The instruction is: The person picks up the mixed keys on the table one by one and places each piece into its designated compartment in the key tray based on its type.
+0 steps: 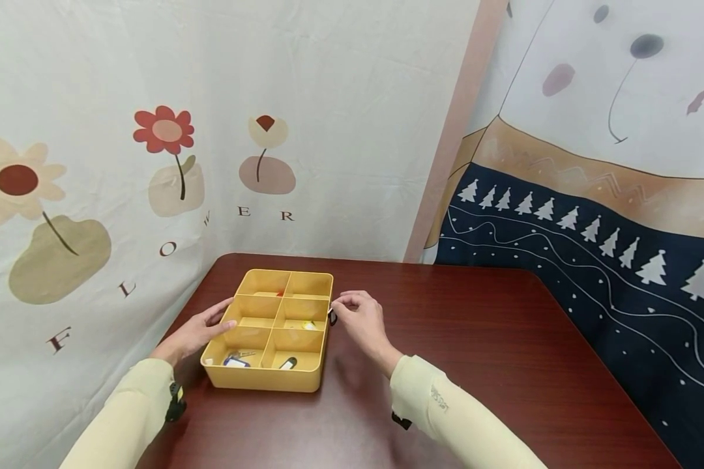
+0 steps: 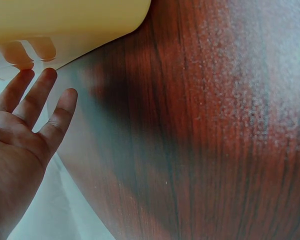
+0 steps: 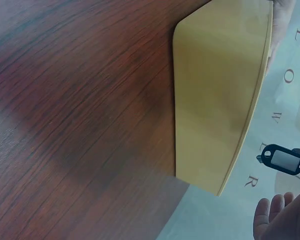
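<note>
My right hand (image 1: 360,319) pinches a black key tag (image 3: 285,159) with a pale label window by its ring, just off the right side of a yellow divided box (image 1: 266,378). At the box's left side, my left hand (image 1: 193,332) rests with its thumb over the rim. In the left wrist view its fingers (image 2: 35,100) lie fairly straight against the outer wall. Inside the box, a blue key tag (image 1: 236,362) with keys lies front left and a dark key tag (image 1: 289,363) front right. A yellow tag (image 1: 309,326) sits middle right, and a small red thing (image 1: 279,292), partly hidden, lies at the back.
The box stands on a dark reddish wooden table (image 1: 475,345), left of its middle. A white curtain with printed flowers (image 1: 352,130) hangs behind and to the left. A patterned cloth (image 1: 592,273) hangs at the right.
</note>
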`<act>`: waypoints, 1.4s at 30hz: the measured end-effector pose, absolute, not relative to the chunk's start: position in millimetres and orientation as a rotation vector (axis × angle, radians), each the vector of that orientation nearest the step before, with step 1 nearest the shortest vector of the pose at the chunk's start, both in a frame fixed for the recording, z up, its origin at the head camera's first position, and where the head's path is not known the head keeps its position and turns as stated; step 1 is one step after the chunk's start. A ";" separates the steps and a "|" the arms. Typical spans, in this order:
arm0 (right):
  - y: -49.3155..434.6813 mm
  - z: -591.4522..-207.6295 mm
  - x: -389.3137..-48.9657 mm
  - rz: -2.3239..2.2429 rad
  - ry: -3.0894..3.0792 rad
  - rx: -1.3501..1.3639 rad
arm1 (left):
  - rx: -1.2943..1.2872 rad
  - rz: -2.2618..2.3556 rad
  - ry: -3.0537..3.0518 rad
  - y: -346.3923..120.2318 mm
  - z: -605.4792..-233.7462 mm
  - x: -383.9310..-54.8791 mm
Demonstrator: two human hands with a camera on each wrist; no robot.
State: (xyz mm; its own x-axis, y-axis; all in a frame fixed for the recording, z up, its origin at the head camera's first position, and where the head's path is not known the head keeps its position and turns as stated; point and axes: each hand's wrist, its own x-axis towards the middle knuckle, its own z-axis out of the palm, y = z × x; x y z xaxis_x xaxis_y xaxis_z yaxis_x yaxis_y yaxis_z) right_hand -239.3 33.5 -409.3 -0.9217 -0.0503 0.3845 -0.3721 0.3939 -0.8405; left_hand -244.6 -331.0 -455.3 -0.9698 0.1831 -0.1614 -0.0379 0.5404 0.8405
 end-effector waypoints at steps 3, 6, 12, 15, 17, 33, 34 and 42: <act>28.2 -408.5 -238.4 1.549 -2.359 0.388 | 0.123 1.397 2.546 -331.4 -455.0 -244.2; 22.8 -408.2 -237.0 1.556 -2.363 0.401 | 0.126 1.398 2.541 -331.9 -454.8 -243.8; 10.4 -410.2 -233.3 1.561 -2.376 0.439 | 0.138 1.402 2.547 -333.8 -455.2 -244.1; 4.2 -411.8 -231.1 1.567 -2.375 0.465 | 0.148 1.404 2.550 -334.5 -456.1 -244.8; 0.2 -412.5 -229.5 1.561 -2.384 0.477 | 0.158 1.405 2.551 -334.6 -456.6 -245.0; -18.2 -419.7 -224.3 1.548 -2.450 0.478 | 0.116 1.418 2.529 -333.6 -456.2 -245.6; -19.2 -419.9 -224.1 1.551 -2.448 0.478 | 0.113 1.417 2.529 -333.7 -456.2 -245.8; -24.2 -422.9 -222.6 1.544 -2.479 0.479 | 0.119 1.417 2.526 -332.8 -456.4 -247.2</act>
